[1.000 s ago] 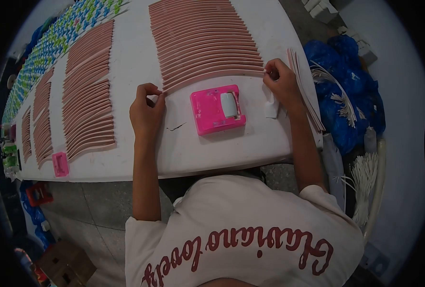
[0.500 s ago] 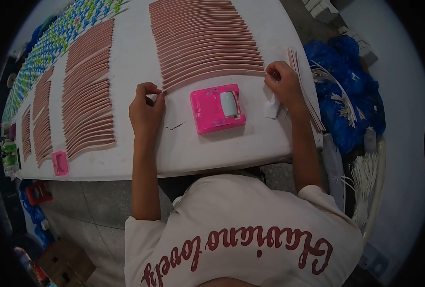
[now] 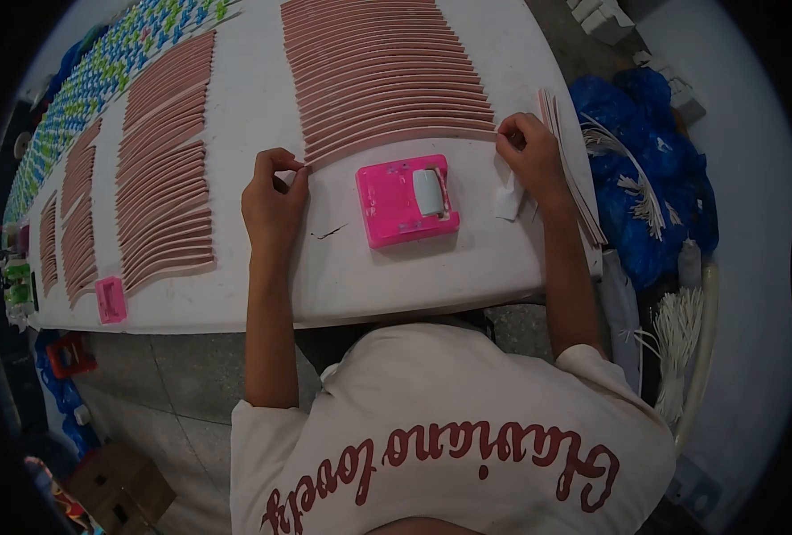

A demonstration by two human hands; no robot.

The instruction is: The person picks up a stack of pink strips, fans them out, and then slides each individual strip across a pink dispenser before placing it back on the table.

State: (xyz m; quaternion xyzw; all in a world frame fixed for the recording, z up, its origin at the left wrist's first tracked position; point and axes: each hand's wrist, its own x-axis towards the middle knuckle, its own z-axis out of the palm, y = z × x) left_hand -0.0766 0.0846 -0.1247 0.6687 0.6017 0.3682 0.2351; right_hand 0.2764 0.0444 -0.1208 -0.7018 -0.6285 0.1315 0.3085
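Note:
A long row of thin pink strips (image 3: 387, 80) lies stacked edge to edge across the table. At the nearest strip's left end, my left hand (image 3: 274, 194) is closed in a pinch. My right hand (image 3: 531, 153) pinches that same strip's right end, so the strip bows slightly between them. Below it, between my forearms, sits a bright pink box with a white roller (image 3: 407, 201). A small white scrap (image 3: 507, 201) lies under my right hand, and more loose pale strips (image 3: 570, 169) run along the table's right edge.
More pink strips (image 3: 164, 178) lie in groups at left, near a small pink holder (image 3: 110, 300). Blue, green and white pieces (image 3: 102, 89) cover the far left. Right of the white table (image 3: 396, 294) are blue plastic bags (image 3: 645, 178) and a bundle of white strips (image 3: 678, 348).
Both hands keep their pinch on the strip's ends. The view has shifted very slightly; nothing else visibly differs.

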